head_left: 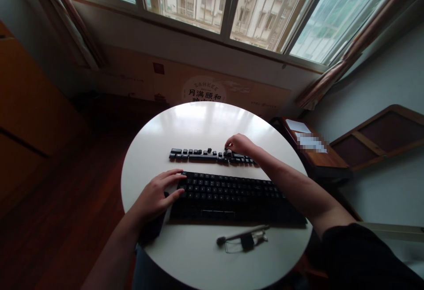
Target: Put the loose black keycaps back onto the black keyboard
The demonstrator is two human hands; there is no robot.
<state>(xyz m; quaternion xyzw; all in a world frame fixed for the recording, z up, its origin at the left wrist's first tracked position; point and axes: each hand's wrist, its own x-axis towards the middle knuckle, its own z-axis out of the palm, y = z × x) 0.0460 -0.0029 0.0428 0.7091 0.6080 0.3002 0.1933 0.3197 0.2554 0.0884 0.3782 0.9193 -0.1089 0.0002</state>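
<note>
Step, judged: picking from keycap row [198,154] | right hand [239,143] pinches a keycap [228,151], beyond keyboard [232,195] on surface [198,122] | left hand [155,197] spread on keyboard's left end | next needs: straight lift, neighbours undisturbed

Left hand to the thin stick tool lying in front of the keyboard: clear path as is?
Probably yes. The left hand rests open on the left end of the keyboard; the stick tool lies on bare table nearer the person, with nothing between. The right hand is away at the loose keycaps.
</note>
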